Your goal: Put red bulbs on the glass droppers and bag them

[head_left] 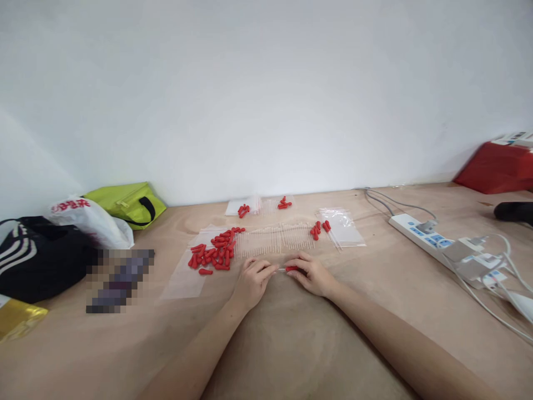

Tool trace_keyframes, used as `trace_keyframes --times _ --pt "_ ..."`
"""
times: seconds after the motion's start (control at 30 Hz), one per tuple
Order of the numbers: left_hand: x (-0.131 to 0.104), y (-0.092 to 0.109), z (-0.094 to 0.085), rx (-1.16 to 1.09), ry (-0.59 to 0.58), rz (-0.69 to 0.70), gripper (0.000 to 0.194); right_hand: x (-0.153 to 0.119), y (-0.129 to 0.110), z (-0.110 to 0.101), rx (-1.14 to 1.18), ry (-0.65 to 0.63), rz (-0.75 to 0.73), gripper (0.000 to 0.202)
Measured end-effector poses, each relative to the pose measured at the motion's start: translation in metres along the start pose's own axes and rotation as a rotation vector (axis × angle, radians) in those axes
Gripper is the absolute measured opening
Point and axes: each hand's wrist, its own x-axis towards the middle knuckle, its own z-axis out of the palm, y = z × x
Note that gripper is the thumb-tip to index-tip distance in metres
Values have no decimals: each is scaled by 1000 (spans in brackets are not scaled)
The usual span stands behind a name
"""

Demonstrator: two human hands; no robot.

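My left hand [252, 280] is closed around a thin clear tube [282, 270] near the middle of the table. Between the fingers of my right hand [310, 273] is a red rubber bulb [292, 268], at the tube's right end. Just beyond both hands lie rows of thin clear tubes [258, 241], side by side. A heap of red bulbs [212, 253] rests left of these rows, partly on clear plastic bags [183, 278]. A few more red bulbs [315, 230] lie to the right, beside loose tubes.
Small groups of red bulbs [244, 210] and bags lie near the wall. At right are a white power strip [406, 226] with chargers and cables, and a red bag [495, 169]. A green bag [131, 203], white plastic bag [91, 222] and black bag [45, 258] stand left.
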Motion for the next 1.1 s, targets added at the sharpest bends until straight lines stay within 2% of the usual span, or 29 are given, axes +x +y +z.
trace_keyframes --times 0.13,0.4,0.57,0.9,1.1 --pt "0 0 1 -12 21 8 24 1 -1 1 -2 19 6 19" --pt "1 0 3 -63 -26 -11 24 2 4 2 27 46 -59 19" --pt "1 -1 5 -62 -45 2 25 2 7 3 -66 74 -95 16" --pt "3 3 6 -48 -29 27 27 5 1 1 -200 -50 -121 14" --pt "3 4 6 -38 -12 19 23 6 1 -2 -241 -17 -75 14"
